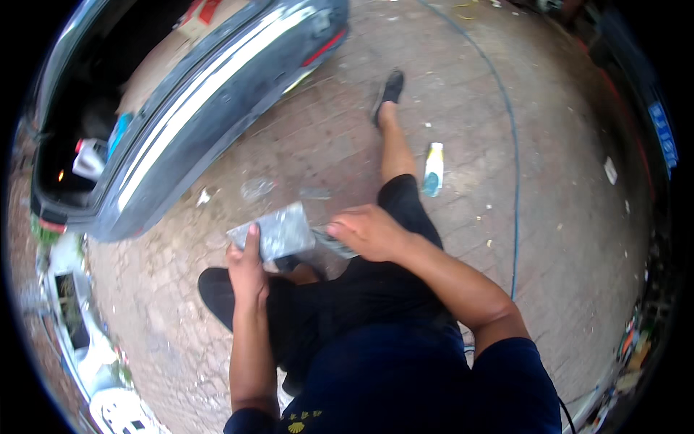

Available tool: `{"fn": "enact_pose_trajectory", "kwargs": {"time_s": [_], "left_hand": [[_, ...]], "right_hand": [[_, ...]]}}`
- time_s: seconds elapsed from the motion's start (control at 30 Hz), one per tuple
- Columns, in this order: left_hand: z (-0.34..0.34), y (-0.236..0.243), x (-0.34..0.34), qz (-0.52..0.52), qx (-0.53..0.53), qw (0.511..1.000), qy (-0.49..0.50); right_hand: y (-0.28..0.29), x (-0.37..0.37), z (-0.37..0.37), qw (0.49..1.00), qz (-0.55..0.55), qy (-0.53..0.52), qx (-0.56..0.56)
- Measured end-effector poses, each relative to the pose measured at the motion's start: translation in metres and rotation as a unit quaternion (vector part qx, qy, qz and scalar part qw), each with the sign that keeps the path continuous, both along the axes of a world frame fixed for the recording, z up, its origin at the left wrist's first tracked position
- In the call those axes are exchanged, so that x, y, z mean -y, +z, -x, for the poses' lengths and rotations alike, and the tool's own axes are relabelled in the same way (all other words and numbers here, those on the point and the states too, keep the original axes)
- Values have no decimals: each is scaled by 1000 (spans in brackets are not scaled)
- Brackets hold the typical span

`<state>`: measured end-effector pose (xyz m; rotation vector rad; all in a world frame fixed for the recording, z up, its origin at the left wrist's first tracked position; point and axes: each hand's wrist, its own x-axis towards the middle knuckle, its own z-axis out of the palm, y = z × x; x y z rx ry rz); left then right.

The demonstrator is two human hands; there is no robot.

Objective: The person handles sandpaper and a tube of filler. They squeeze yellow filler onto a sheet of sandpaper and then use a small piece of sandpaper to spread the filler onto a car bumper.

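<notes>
Brick paving [463,289], car bumper [210,108] at top-L edge; our L hand [247,273] grips mottled plate [285,231], R hand [374,233] a blurry grey item [335,244]; work prob. underway, remainder unclear.

Head view, one: wide fisheye, left unit of a side-by-side pair, worn on the person's head. Picture upright, unmirrored. Aim steeply downward, over the dark blue shirt [394,369] to the left hand [248,269] and right hand [371,233] at close range, mid-picture; paved ground [571,231] behind, farther off. Car bumper [217,119], upper left, bowed by the lens. Field rounded, corners black.
</notes>
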<state>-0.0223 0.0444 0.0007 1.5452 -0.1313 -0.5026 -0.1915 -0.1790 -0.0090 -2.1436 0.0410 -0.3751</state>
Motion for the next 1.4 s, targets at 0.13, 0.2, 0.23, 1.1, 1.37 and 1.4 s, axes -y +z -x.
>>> {"fn": "enact_pose_trajectory", "kwargs": {"time_s": [0.13, 0.2, 0.23, 1.1, 1.37, 1.4], "left_hand": [[-8, 6, -13, 95, 46, 985, 137], [8, 8, -25, 106, -4, 986, 127], [14, 6, -31, 117, -45, 985, 118], [53, 14, -19, 214, -164, 962, -38], [52, -2, -28, 200, -53, 978, -29], [55, -1, -29, 151, -23, 986, -69]], "right_hand": [[-28, -20, -3, 994, -86, -56, -44], [-22, -49, -31, 815, -556, -164, 14], [-16, -56, -45, 726, -671, -144, 51], [5, -37, -60, 689, -668, -212, 183], [16, -46, -37, 788, -599, -144, 1], [17, -52, -38, 800, -581, -149, 2]]}}
